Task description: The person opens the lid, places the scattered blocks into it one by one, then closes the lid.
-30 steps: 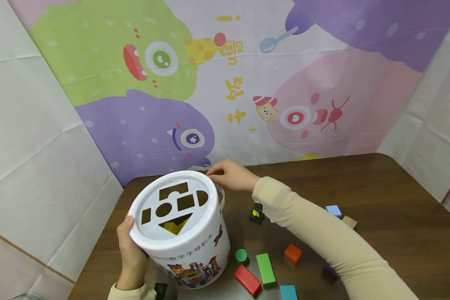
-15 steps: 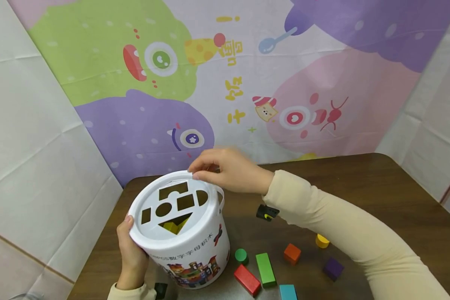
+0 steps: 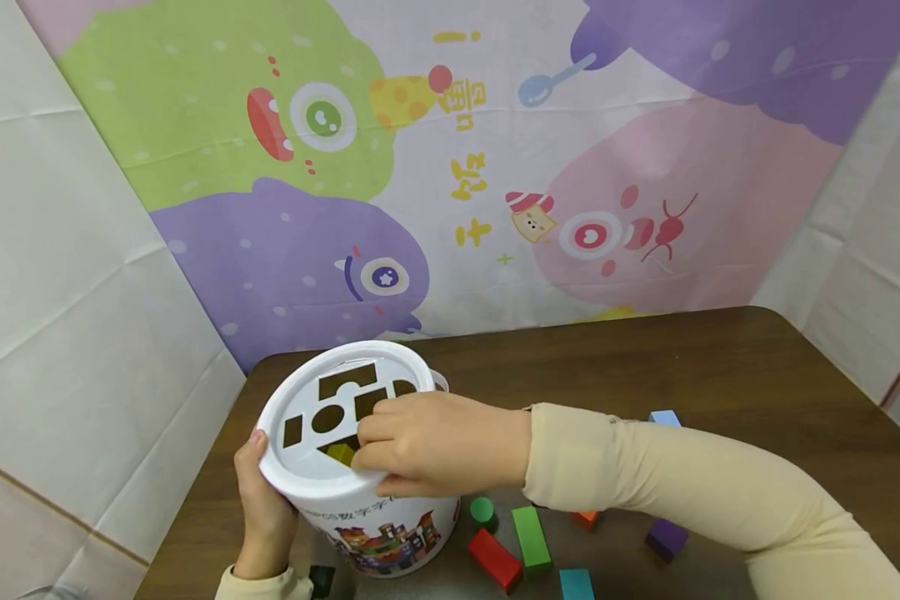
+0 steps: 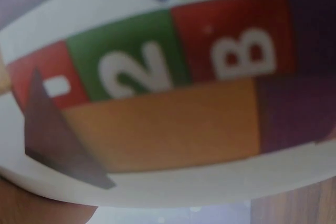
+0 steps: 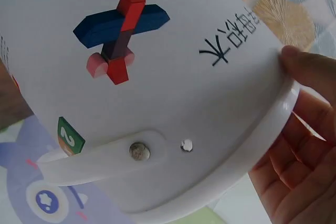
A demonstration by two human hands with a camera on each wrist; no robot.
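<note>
White bucket (image 3: 390,533) is standing on the brown table (image 3: 570,367), left of the loose blocks; can't tell if it's tipping slightly. Left hand (image 3: 261,504) is cupping its left side, thumb hooking at the rim, other fingers hidden, probably for steadying. Right hand (image 3: 438,442) is closing over the near-right edge: fingers curling onto the lid (image 3: 303,396), thumb pressing the rim's outside in the right wrist view, so it's pinching the rim with little gap; no block is showing in it. Holding from both sides is likely stopping the bucket turning or sliding. Green cylinder (image 3: 482,512), red block (image 3: 495,560), green block (image 3: 532,538), teal block (image 3: 577,584) and purple block (image 3: 667,539) are lying scattered on the right, seemingly within that hand's reach. Bucket is looking smooth white, carrying colourful block-building prints, dark Chinese lettering and a red-and-blue plane-like picture; a metal rivet is fixing its white handle (image 5: 94,166). Lid is showing circle, rectangle, bridge and triangle cut-outs, a yellow piece (image 3: 340,453) showing through the triangle. Left wrist view is mostly blurring, only "2" and "B" reading.
</note>
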